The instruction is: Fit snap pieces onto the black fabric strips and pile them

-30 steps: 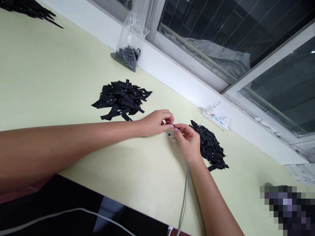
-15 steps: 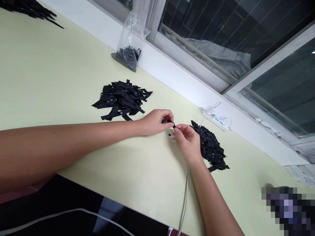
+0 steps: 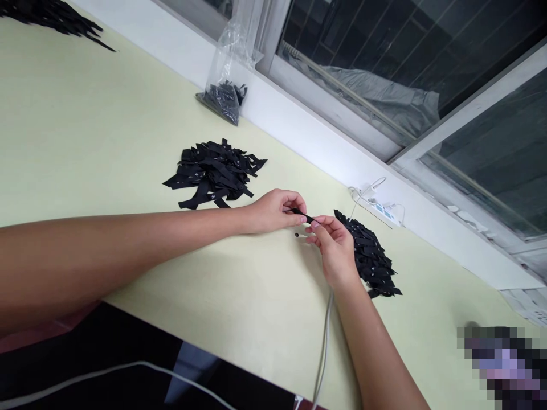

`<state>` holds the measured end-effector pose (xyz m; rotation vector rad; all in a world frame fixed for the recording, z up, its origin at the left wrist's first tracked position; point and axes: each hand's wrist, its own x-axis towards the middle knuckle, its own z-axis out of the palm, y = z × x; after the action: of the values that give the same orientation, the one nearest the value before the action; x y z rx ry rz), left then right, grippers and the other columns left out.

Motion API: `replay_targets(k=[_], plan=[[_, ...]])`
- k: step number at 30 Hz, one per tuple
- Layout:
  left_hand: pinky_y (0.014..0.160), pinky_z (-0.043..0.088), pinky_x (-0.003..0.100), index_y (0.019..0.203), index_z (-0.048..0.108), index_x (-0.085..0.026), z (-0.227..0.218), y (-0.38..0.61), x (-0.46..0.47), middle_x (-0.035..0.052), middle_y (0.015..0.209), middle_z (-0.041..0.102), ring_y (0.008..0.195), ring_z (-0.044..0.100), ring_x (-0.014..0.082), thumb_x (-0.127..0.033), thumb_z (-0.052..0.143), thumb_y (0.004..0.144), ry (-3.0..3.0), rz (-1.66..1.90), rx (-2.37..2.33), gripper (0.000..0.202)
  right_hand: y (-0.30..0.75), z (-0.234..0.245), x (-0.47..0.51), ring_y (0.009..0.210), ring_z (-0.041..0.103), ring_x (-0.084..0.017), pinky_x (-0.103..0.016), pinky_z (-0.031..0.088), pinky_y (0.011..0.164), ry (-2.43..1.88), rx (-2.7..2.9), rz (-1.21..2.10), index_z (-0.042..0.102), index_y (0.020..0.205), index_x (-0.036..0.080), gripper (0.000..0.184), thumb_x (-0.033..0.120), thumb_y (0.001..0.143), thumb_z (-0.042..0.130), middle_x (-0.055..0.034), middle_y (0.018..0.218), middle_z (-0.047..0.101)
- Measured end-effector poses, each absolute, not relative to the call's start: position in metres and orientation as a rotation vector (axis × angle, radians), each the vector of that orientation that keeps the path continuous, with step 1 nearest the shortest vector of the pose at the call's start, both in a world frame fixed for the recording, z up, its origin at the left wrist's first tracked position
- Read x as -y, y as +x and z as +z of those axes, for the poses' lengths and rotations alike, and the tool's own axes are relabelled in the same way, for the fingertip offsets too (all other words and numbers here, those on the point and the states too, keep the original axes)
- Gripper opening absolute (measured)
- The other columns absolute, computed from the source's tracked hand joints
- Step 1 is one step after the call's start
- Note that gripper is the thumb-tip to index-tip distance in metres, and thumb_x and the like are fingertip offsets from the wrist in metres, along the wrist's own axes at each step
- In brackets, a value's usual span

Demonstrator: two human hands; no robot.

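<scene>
My left hand and my right hand meet over the pale green table and pinch the two ends of one short black strip between thumb and fingers. A small black ring lies on the table just below the strip. A pile of black strips lies behind my left hand. A second pile of black strips sits right behind my right hand.
A clear plastic bag with more black pieces leans on the white sill. A white power strip with cables lies by the wall. A grey cable runs under my right wrist. More black strips lie far left.
My two hands have moved slightly apart, so more of the black strip shows stretched between them. The view has shifted a little.
</scene>
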<state>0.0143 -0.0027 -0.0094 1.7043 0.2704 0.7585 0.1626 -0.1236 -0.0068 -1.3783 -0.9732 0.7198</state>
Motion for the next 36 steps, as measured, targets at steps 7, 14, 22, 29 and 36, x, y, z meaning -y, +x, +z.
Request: replay_targets(k=[7,14,22,29,36], plan=[[0.071,0.053,0.028,0.091,0.063,-0.014,-0.0103,0.0144,0.0032,0.002,0.079,0.067,0.072,0.064,0.011,-0.023,0.067,0.085,1.635,0.733,-0.309,0.012,0.1636,-0.0074,0.1242,0.072,0.064,-0.013,-0.023,0.052,0.06,-1.39,0.904,0.721,0.069,0.09,0.02,0.028,0.038,0.072,0.082,-0.0001,0.08,0.066],[0.081,0.053,0.031,0.09,0.069,-0.014,-0.0087,0.0172,-0.0049,0.0061,0.092,0.071,0.087,0.065,0.0148,-0.027,0.072,0.082,1.692,0.997,-0.428,0.015,0.1622,-0.0025,0.1237,0.071,0.064,-0.013,-0.023,0.052,0.058,-1.393,0.808,0.722,0.068,0.085,0.019,0.029,0.036,0.067,0.084,0.0005,0.078,0.064],[0.094,0.05,0.034,0.09,0.072,-0.017,-0.0058,0.0097,0.0032,0.0093,0.123,0.07,0.117,0.063,0.0208,-0.026,0.071,0.083,1.832,0.772,-0.259,0.012,0.1605,0.0011,0.1244,0.075,0.067,-0.015,-0.023,0.053,0.059,-1.366,0.799,0.762,0.068,0.082,0.019,0.028,0.032,0.064,0.084,0.0,0.078,0.067],[0.082,0.055,0.031,0.09,0.07,-0.014,-0.0116,0.0127,0.0022,0.0068,0.092,0.073,0.088,0.068,0.0163,-0.027,0.073,0.081,1.783,0.742,-0.205,0.016,0.162,-0.0015,0.1249,0.075,0.069,-0.016,-0.023,0.054,0.062,-1.349,0.872,0.787,0.066,0.084,0.019,0.027,0.034,0.069,0.082,-0.0003,0.078,0.069],[0.071,0.053,0.026,0.088,0.07,-0.014,-0.0104,0.0115,0.0016,0.0053,0.085,0.073,0.077,0.067,0.0142,-0.03,0.075,0.078,1.82,0.73,-0.309,0.02,0.1633,-0.0049,0.1238,0.077,0.069,-0.015,-0.024,0.055,0.064,-1.336,0.992,0.775,0.065,0.087,0.02,0.024,0.034,0.074,0.079,-0.0008,0.08,0.071]])
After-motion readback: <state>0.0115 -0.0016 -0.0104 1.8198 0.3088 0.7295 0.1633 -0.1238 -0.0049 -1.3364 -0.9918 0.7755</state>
